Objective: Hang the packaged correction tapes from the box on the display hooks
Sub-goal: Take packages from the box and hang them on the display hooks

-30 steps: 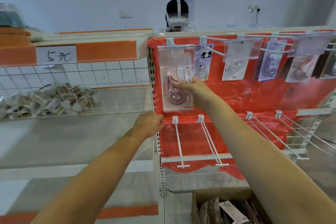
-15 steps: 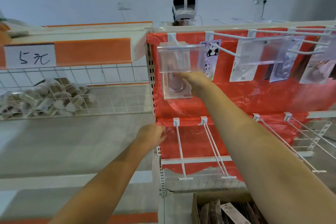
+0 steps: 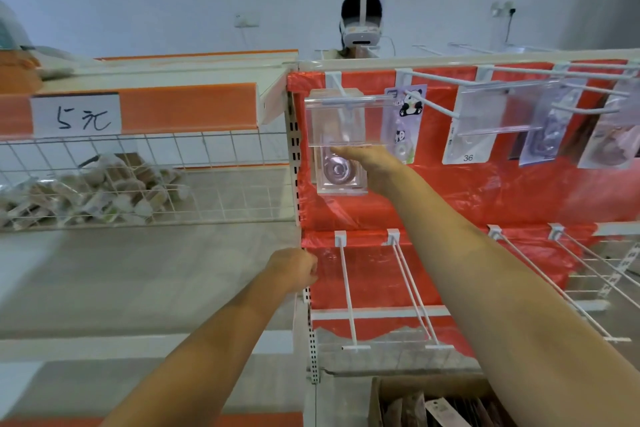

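we see the right hand reaching up, fingers touching a packaged correction tape that hangs on the top-left hook behind a clear price tag holder; whether it pinches the pack we cannot tell. the left hand is curled against the shelf post. the box sits below.

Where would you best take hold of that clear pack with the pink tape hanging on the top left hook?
Probably the lower right edge of the pink tape pack, coming from the right, as the right hand does. The flat pack hangs upright; the clear price flap covers its top, and the shelf upright crowds its left.
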Available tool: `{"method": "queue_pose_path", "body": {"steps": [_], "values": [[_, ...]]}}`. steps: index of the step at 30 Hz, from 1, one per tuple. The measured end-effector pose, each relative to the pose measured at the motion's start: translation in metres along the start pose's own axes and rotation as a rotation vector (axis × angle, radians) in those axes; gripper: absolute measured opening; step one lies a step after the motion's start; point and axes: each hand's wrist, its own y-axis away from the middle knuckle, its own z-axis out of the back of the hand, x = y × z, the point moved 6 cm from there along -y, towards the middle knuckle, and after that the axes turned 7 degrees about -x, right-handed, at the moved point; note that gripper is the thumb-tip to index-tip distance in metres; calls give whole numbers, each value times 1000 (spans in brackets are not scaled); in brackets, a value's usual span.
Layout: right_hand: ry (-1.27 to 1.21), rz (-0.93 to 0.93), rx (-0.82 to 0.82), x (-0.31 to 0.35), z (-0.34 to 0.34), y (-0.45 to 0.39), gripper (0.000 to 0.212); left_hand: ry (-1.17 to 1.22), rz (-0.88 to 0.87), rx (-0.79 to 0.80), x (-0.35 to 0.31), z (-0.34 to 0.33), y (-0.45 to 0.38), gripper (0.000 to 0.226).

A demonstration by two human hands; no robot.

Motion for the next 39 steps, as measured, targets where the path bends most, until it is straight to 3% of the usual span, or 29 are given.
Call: {"method": "queue_pose_path", "body": {"steps": [3, 7, 9, 13, 15, 18, 21, 25, 35, 39], "values": [[82, -39, 37, -11, 7, 3, 16, -32, -15, 65, -6, 6, -1, 27], [109, -131, 73, -33, 21, 12, 35, -99, -30, 105, -14, 18, -2, 33], [183, -157, 59, -48, 32, 18, 26, -120, -39, 115, -20, 24, -2, 33], [342, -200, -24, -74, 63, 31, 27, -132, -66, 88, -38, 41, -3, 32], [480, -180, -53, -80, 80, 39, 18, -138, -82, 82, -46, 46, -8, 32], [775, -89, -111, -76, 108, 53, 21, -195, -90, 77, -59, 56, -14, 33], [1081, -7, -167, -63, 134, 69, 28, -244, -110, -23, -81, 73, -18, 31], [1289, 29, -268, -51, 170, 90, 30, -267, -171, -168, -125, 96, -23, 32], [1364, -9, -374, -46, 262, 128, 31, -205, -246, -264, -244, 121, -25, 35], [1353, -43, -343, -66, 300, 145, 29, -171, -244, -196, -289, 102, -14, 36]]}}
